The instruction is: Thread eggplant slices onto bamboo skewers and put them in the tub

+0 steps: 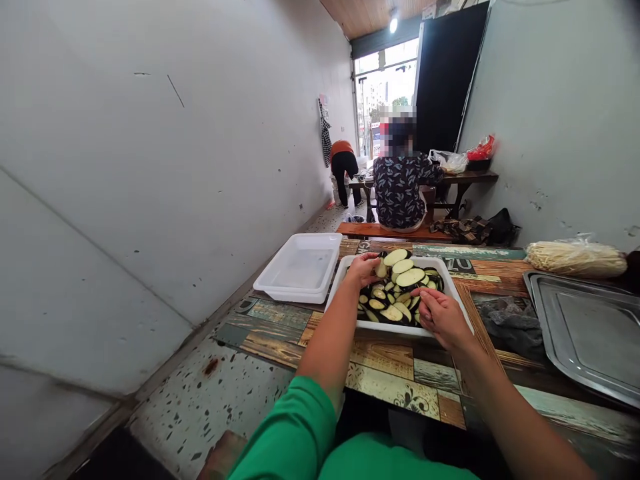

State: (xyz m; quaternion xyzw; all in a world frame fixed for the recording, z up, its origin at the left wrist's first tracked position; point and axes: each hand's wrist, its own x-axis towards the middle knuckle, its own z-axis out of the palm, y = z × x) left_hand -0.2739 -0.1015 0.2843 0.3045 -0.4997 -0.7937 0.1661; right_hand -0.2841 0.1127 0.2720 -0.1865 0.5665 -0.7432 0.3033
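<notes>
Lying between both hands [361,271], eggplant slices [403,279] crowd the white tray [455,293].

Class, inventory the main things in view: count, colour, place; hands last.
eggplant slices: many, pale and black, filled tub
filled tub: one, white, centre
other tub: one, white, left
near table: one, multicoloured, foreground
apparent sticks: several, brown, beside filled tub
trays: at least two, grey, right
bag: one, black, beside trays
bagged strands: one pack, cream, right
bench: one, orange, beyond table
far table: one, brown, background
people: two, dark and orange clothing, background
left hand, right hand: two, bare, at slices
</notes>
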